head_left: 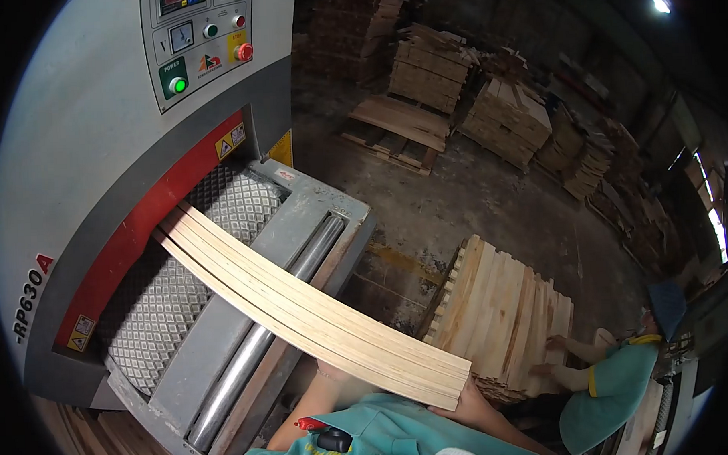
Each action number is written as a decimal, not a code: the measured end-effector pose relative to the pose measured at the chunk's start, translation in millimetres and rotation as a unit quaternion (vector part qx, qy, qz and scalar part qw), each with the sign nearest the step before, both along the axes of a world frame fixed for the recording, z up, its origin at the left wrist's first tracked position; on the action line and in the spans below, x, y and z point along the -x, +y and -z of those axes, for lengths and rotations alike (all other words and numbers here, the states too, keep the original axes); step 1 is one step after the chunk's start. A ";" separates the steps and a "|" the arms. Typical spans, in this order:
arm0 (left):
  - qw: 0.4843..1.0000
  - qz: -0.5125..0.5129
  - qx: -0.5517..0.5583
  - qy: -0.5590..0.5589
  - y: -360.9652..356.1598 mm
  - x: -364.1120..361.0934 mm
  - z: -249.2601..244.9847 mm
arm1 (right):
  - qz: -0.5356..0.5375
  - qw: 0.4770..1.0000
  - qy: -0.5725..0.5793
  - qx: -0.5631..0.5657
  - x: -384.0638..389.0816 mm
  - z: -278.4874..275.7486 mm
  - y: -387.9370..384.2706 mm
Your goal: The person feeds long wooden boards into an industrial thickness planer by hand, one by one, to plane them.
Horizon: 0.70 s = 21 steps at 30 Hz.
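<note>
A bundle of pale wooden strips [303,306] runs from the machine's red-edged opening [132,256] over the patterned belt [147,339] and bench [315,197], out past its near edge. The wearer's right hand [470,407] has its fingers grasping the near end; the left hand [331,373] is beneath the bundle, its fingers hidden, so I can't tell their state. Right of the bench, a co-worker [614,391] reaches to stacked boards [499,311].
</note>
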<state>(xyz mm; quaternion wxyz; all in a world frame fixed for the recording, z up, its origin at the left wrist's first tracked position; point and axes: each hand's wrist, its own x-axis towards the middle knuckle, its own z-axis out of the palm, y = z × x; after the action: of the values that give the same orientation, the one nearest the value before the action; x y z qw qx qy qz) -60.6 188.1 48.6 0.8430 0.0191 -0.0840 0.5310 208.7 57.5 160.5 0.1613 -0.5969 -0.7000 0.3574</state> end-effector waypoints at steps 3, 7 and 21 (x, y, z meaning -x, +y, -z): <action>0.992 0.006 0.120 -0.024 -0.3 1.3 -17.9 | 0.001 1.000 0.025 0.006 5.9 4.0 3.3; 0.993 -0.016 0.115 0.003 -4.9 7.8 -43.9 | -0.031 0.999 0.018 -0.040 15.2 10.0 12.6; 0.994 -0.096 0.048 -0.005 -60.3 35.2 -34.5 | 0.000 0.989 0.107 -0.101 41.7 29.8 25.4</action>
<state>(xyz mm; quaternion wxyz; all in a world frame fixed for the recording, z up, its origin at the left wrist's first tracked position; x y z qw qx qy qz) -95.8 127.8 83.2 0.7877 -0.0161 -0.0609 0.6129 166.9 82.9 130.7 0.2947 -0.5363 -0.7111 0.3463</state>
